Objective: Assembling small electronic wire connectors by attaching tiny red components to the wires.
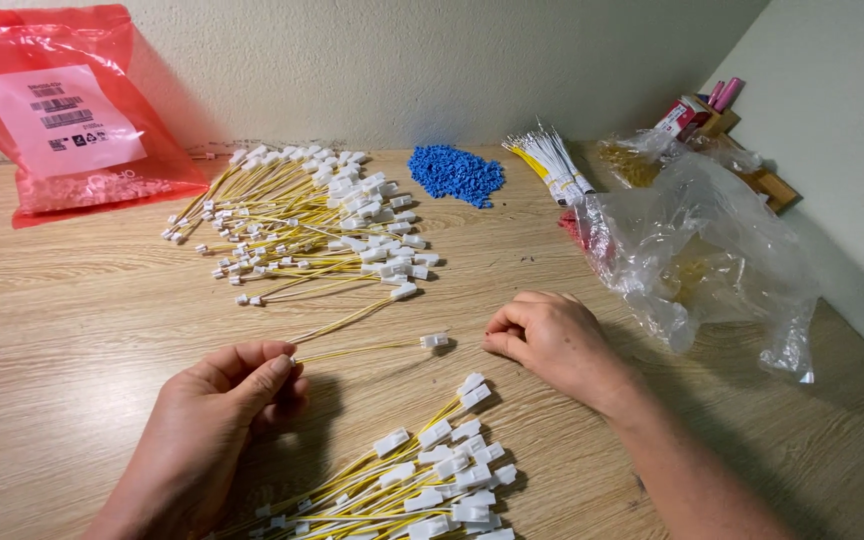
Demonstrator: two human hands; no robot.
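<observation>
From the head camera we see our left hand [220, 400] pinching one end of a yellow wire lead [362, 350] between thumb and forefinger — the lead runs away to the right of that hand, lying on the wooden table [62, 320], and ends in a small white connector [434, 341]. Our right hand [549, 340] rests on the table just right of that connector, fingers curled loosely inward; it holds nothing that we can make out, and its fingertips sit close to the connector without clearly touching it.

Just below and between the hands lies a near pile of leads [422, 480] with white connectors fanned toward the right hand. Beyond the left hand, farther up the table, spreads a larger pile of leads [312, 215]. Beyond the right hand sit a heap of small blue parts [457, 173] and a bundle of bare wires [552, 165] — to its right, a crumpled clear plastic bag [702, 250]. Far left of the left hand, a red bag [67, 110] leans against the wall.
</observation>
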